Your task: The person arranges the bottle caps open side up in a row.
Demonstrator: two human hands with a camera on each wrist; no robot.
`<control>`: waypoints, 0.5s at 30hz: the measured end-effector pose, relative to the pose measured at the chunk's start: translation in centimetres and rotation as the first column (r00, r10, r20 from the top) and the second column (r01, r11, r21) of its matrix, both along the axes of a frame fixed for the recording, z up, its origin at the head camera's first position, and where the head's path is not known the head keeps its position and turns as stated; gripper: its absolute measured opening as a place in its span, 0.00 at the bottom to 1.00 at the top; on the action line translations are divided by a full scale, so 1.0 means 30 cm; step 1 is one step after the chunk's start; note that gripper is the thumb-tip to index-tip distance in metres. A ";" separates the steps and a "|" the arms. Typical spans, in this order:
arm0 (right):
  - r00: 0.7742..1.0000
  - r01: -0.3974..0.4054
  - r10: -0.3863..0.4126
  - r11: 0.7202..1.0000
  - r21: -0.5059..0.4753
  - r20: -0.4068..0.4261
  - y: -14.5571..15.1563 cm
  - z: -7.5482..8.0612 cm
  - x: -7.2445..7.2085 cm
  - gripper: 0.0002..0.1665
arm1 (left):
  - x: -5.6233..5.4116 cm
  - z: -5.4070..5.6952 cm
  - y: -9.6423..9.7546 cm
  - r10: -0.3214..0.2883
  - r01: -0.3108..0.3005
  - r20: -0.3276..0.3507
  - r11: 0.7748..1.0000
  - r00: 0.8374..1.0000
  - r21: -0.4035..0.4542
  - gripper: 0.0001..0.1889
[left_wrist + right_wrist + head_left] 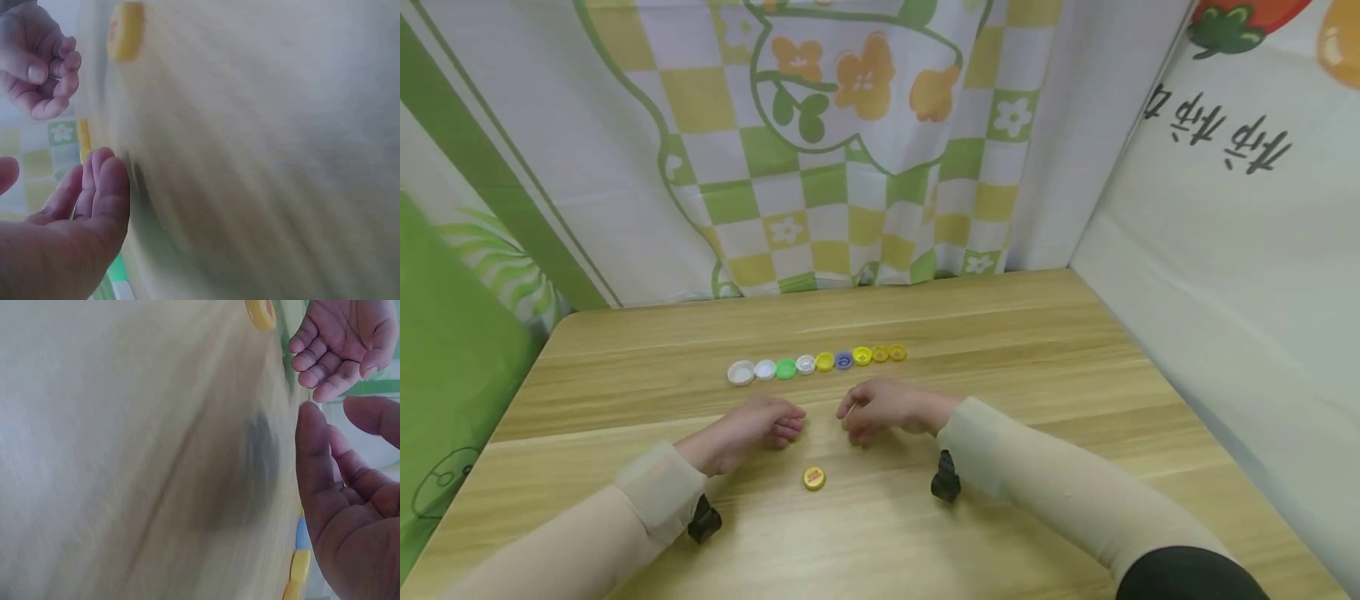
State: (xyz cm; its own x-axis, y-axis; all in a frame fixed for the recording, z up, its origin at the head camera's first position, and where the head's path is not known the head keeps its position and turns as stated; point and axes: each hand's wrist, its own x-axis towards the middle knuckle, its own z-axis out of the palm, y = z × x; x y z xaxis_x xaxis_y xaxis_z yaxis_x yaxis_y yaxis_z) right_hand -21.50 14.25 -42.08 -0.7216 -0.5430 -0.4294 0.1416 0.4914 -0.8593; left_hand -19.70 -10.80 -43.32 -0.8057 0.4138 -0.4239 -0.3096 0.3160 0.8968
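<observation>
A single yellow bottle cap (814, 477) with reddish marks on top lies on the table, nearer to me than both hands. My left hand (758, 432) is just beyond it to the left, fingers loosely bent and holding nothing. Facing it from the right is my right hand (880, 410), its fingers relaxed and its palm bare in the right wrist view. Past the hands runs a row of caps: a large white cap (741, 372) at the left end, then a green cap (786, 368), a purple cap (843, 360), and an orange-yellow cap (897, 352) at the right end.
The wooden table (1037, 333) reaches back to a checked curtain (865, 200). A white wall (1217, 275) borders its right side, and green cloth (460, 333) hangs at the left. Black wrist cameras hang below both sleeves.
</observation>
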 end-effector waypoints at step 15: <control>0.986 -0.090 0.091 0.996 -0.009 0.138 -0.057 -0.030 0.093 0.12 | 0.162 -0.031 -0.066 0.029 -0.036 0.135 0.998 0.990 0.050 0.21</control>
